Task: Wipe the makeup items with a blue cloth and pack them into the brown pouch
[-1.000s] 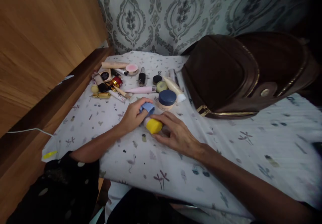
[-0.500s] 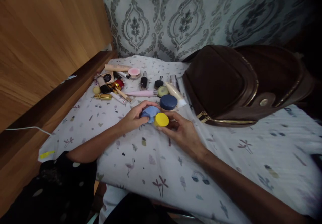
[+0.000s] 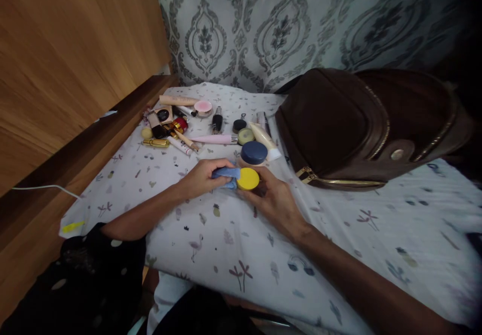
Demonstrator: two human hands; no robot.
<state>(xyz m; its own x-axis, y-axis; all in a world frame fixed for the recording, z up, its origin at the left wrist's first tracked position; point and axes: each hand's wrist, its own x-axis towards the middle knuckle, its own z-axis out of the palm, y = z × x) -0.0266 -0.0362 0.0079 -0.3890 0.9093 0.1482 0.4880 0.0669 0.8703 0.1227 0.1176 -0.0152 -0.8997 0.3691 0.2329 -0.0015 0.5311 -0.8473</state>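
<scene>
My right hand (image 3: 276, 202) grips a small round jar with a yellow lid (image 3: 248, 179) between thumb and fingers, above the patterned cloth. A folded blue cloth (image 3: 228, 173) is pinched in my left hand (image 3: 205, 178) and meets the jar's left side. Just behind the jar stands a wider jar with a dark blue lid (image 3: 254, 152). Beyond that lie a small pot with a pale green top (image 3: 246, 136), a cream squeeze tube (image 3: 265, 139) with a white cap and a black-lidded pot (image 3: 239, 125).
A large brown leather bag (image 3: 339, 129) stands on the right. Makeup items lie in a cluster at the back left, among them a pink compact (image 3: 203, 107), a gold tube (image 3: 155, 143) and a lilac tube (image 3: 215, 139). A wooden panel (image 3: 83, 59) borders the left side.
The blue cloth has shifted from bunched under my left fingers to a flatter fold pressed against the jar's side. The yellow-lidded jar stays in my right hand.
</scene>
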